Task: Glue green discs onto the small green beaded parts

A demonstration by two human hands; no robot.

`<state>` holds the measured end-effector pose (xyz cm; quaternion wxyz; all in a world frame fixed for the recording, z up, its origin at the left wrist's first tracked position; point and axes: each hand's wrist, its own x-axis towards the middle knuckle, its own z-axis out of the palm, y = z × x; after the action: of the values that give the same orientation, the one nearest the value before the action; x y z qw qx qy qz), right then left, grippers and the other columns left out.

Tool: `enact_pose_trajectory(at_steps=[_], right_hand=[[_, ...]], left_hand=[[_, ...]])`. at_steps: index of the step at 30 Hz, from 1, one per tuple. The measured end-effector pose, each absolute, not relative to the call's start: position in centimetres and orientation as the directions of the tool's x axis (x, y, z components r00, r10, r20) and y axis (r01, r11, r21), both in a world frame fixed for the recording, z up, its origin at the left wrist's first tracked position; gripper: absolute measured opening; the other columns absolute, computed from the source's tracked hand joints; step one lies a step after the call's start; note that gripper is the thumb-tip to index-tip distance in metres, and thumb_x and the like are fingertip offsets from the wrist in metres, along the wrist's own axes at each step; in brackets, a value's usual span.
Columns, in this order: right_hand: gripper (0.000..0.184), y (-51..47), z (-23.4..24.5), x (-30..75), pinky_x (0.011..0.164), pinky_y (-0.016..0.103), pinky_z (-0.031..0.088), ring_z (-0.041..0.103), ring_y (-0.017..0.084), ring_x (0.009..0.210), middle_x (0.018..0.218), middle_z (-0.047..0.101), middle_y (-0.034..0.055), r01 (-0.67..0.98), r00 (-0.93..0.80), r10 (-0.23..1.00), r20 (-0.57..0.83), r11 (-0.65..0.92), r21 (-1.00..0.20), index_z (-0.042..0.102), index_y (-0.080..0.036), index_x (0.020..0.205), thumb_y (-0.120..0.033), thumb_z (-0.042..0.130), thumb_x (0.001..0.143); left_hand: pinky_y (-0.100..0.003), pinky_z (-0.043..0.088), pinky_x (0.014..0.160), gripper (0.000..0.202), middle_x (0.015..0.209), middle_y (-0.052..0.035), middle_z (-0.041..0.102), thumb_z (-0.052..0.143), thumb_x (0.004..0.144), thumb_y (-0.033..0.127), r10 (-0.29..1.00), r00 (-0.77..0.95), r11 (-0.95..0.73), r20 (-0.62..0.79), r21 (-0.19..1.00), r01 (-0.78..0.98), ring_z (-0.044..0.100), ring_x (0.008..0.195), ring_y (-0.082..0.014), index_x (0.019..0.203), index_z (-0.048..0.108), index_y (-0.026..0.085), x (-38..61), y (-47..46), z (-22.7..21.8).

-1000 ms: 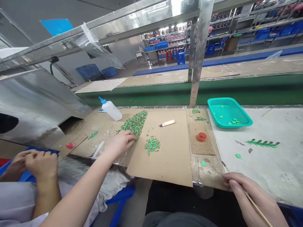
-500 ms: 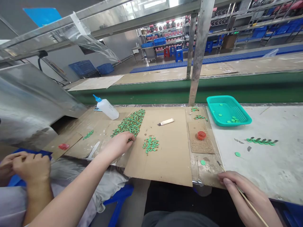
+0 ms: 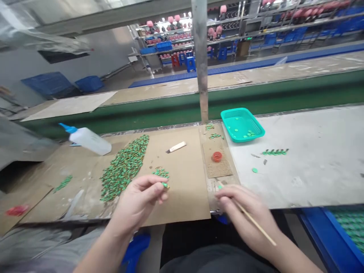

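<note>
Brown cardboard sheet (image 3: 182, 197) covers the bench at centre frame. My left hand (image 3: 139, 203) pinches one small green bead piece (image 3: 165, 185), lifted off the pile to see it. My right hand (image 3: 244, 212) is closed on a thin wooden stick (image 3: 253, 222), held like a pencil.

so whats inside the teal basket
The teal basket holds a handful of small green discs scattered on its mesh floor. Its near wall hides the front strip of the floor, so more could lie there.

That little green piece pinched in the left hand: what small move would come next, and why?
Probably bringing the two hands together. The left hand pinches a small green piece clear of the cardboard sheet, while the right hand holds a thin stick, its tip hidden, just beside it.
</note>
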<state>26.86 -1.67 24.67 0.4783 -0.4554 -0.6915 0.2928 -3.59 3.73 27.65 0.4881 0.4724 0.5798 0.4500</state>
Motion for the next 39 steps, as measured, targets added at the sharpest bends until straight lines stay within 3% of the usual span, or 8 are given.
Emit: enact_pose_trajectory(at_steps=[6, 14, 18, 23, 26, 30, 33, 39], right_hand=[[0.017, -0.9, 27.3, 22.4, 0.070, 0.026, 0.062, 0.076, 0.018, 0.077, 0.081, 0.081, 0.0030, -0.037, -0.185, 0.982, 0.041, 0.034, -0.999, 0.081, -0.021, 0.088, -0.031, 0.074, 0.101], [0.030, -2.5, 25.5, 22.6, 0.083, 0.033, 0.071, 0.076, 0.017, 0.071, 0.070, 0.072, -0.0011, -0.441, -0.250, 0.953, -0.172, -0.270, -0.856, 0.067, -0.023, 0.079, -0.044, 0.082, 0.095], [0.013, -3.7, 23.7, 24.9, 0.087, 0.033, 0.071, 0.083, 0.020, 0.085, 0.089, 0.084, 0.0043, -0.122, -0.131, 0.984, -0.121, -0.137, -0.983, 0.077, -0.021, 0.101, -0.031, 0.069, 0.104], [0.054, -2.5, 22.8, 30.4, 0.124, 0.053, 0.063, 0.077, 0.028, 0.141, 0.149, 0.080, 0.0153, 0.434, -0.089, 0.952, 0.292, 0.301, -0.849, 0.063, -0.020, 0.161, -0.010, 0.048, 0.111], [0.040, -0.9, 23.5, 32.1, 0.121, 0.050, 0.065, 0.078, 0.027, 0.140, 0.147, 0.081, 0.0133, 0.491, -0.057, 0.938, 0.343, 0.325, -0.808, 0.069, -0.022, 0.152, -0.017, 0.052, 0.115], [0.012, 0.4, 23.8, 31.8, 0.096, 0.036, 0.071, 0.086, 0.020, 0.107, 0.113, 0.085, 0.0049, 0.390, 0.063, 0.926, 0.371, 0.320, -0.863, 0.069, -0.025, 0.121, -0.020, 0.061, 0.114], [0.022, 0.8, 23.2, 31.4, 0.092, 0.034, 0.070, 0.087, 0.019, 0.102, 0.109, 0.083, 0.0024, 0.275, 0.158, 0.933, 0.324, 0.273, -0.922, 0.056, -0.027, 0.132, -0.024, 0.066, 0.112], [0.010, 1.0, 22.0, 31.9, 0.093, 0.036, 0.065, 0.084, 0.023, 0.105, 0.116, 0.084, 0.0075, 0.478, -0.056, 0.940, 0.337, 0.322, -0.818, 0.066, -0.024, 0.116, -0.028, 0.058, 0.118]], left_hand=[[-0.019, 0.056, 0.046, 0.047, 0.065, -0.0048, 0.073, 0.107, 0.066, 0.065, 0.982, 0.099, 0.165, -0.161, 0.986, -0.036, 0.066, 0.051, -0.0123, 0.080, 0.090, 0.024, 2.2, 2.2, 26.4], [-0.023, 0.064, 0.050, 0.020, 0.071, -0.0047, 0.077, 0.098, 0.085, 0.052, 0.995, 0.100, 0.036, -0.030, 0.997, -0.062, 0.072, 0.053, -0.0159, 0.091, 0.094, 0.033, 4.9, -1.1, 24.1], [-0.022, 0.062, 0.048, 0.021, 0.065, -0.0023, 0.075, 0.097, 0.085, 0.054, 0.999, 0.024, 0.022, -0.022, 1.000, 0.006, 0.071, 0.051, -0.0160, 0.091, 0.094, 0.035, 5.0, -1.7, 22.9], [-0.021, 0.070, 0.071, 0.027, 0.087, -0.0049, 0.087, 0.095, 0.083, 0.060, 0.994, 0.070, -0.098, 0.078, 0.927, 0.362, 0.082, 0.074, -0.0181, 0.084, 0.092, 0.033, 4.3, 2.5, 23.4], [-0.026, 0.071, 0.083, 0.026, 0.097, -0.0045, 0.089, 0.087, 0.091, 0.059, 0.967, 0.222, -0.215, 0.123, 0.860, 0.462, 0.084, 0.088, -0.0209, 0.090, 0.092, 0.033, 4.8, 5.3, 23.1], [-0.029, 0.069, 0.086, 0.024, 0.099, -0.0021, 0.090, 0.082, 0.097, 0.056, 0.944, 0.292, -0.288, 0.153, 0.815, 0.504, 0.083, 0.089, -0.0209, 0.098, 0.092, 0.034, 5.7, 6.4, 21.6], [-0.028, 0.068, 0.090, 0.018, 0.102, 0.0012, 0.090, 0.081, 0.100, 0.051, 0.919, 0.337, -0.363, 0.204, 0.770, 0.525, 0.084, 0.091, -0.0187, 0.101, 0.092, 0.037, 5.8, 6.1, 20.8], [-0.033, 0.069, 0.091, 0.020, 0.103, 0.0008, 0.090, 0.078, 0.103, 0.051, 0.906, 0.368, -0.395, 0.211, 0.734, 0.552, 0.084, 0.092, -0.0210, 0.103, 0.092, 0.036, 6.0, 5.9, 21.1]])
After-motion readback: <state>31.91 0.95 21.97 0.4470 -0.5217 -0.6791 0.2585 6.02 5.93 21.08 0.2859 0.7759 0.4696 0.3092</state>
